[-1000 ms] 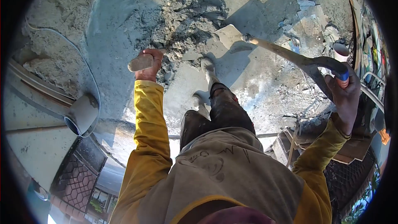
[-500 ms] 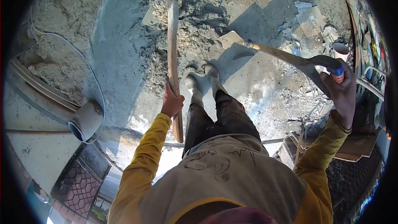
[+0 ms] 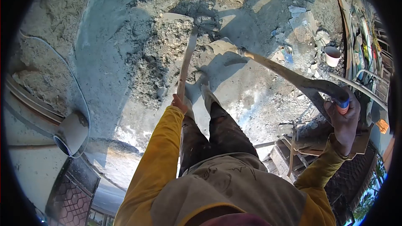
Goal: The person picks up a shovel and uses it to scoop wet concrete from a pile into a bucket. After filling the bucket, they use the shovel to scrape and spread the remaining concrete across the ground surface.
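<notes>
My left hand (image 3: 179, 104) is wrapped round the wooden handle of a hoe (image 3: 187, 60), whose pale, wide blade lies in the heap of wet mortar (image 3: 146, 69). The handle points away from me, just left of my boots. Off to the right, my right hand (image 3: 345, 119) is closed on the grip end of a shovel (image 3: 280, 72). This shovel slants inward across the ground, and its mortar-coated blade rests beside the heap, ahead of my boots. Part of its grip is hidden by my fingers.
A bucket (image 3: 74, 132) lies tipped at the left near a thin hose (image 3: 69, 65). Another small bucket (image 3: 332, 56) stands at the right, by rubble and stacked scrap (image 3: 362, 44). Boards (image 3: 322, 144) lie near my right elbow. My boots (image 3: 201, 77) stand at the mortar's edge.
My left hand and the hoe have moved forward; the hoe's blade now shows lying on the mortar, its handle tilted to the right. The shovel is still in my right hand, little changed.
</notes>
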`<state>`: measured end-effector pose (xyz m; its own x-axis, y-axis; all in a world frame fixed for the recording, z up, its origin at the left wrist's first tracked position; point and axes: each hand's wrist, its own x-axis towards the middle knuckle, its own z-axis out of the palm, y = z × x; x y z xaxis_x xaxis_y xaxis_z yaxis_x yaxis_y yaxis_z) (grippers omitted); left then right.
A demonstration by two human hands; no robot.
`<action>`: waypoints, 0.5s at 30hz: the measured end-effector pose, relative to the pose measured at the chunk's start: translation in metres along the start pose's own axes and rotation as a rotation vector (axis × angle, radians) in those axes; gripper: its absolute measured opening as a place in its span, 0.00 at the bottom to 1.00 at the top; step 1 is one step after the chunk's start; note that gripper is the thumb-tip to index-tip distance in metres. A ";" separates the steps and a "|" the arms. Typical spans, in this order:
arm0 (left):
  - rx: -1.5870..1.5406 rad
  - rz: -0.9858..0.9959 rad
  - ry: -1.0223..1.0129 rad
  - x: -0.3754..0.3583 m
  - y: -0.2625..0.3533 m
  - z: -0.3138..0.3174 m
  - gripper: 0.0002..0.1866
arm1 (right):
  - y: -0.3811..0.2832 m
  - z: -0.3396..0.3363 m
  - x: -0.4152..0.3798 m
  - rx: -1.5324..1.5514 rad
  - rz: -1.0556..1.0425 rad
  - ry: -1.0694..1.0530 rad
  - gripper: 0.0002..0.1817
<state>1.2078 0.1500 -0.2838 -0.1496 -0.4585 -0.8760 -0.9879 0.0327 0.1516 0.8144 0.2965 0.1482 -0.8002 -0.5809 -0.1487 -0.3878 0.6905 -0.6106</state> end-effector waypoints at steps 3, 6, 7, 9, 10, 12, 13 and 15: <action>0.006 -0.065 -0.090 0.022 0.012 -0.003 0.31 | 0.014 -0.006 -0.001 0.041 -0.001 0.004 0.30; -0.123 -0.073 -0.105 0.084 0.017 0.011 0.26 | 0.021 -0.023 -0.005 -0.051 -0.059 -0.031 0.31; -0.188 -0.071 -0.104 0.110 0.021 0.014 0.25 | 0.022 -0.031 -0.008 -0.105 -0.081 -0.045 0.32; -0.325 -0.068 -0.089 0.167 0.034 0.020 0.22 | 0.025 -0.044 -0.017 -0.168 -0.060 0.004 0.33; -0.408 -0.052 -0.078 0.195 0.043 0.022 0.21 | 0.028 -0.060 -0.025 -0.242 -0.006 0.037 0.33; -0.656 0.035 -0.053 0.239 0.063 0.030 0.16 | 0.033 -0.082 -0.032 -0.400 0.075 0.050 0.32; -0.513 0.069 -0.030 0.262 0.072 0.033 0.15 | 0.036 -0.089 -0.031 -0.485 0.099 0.033 0.33; -0.287 0.145 0.046 0.272 0.076 0.036 0.13 | 0.035 -0.085 -0.028 -0.201 0.174 0.168 0.32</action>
<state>1.0904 0.0598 -0.5269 -0.2799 -0.5073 -0.8150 -0.9033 -0.1483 0.4025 0.7841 0.3736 0.1970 -0.9204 -0.3788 -0.0971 -0.3075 0.8544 -0.4188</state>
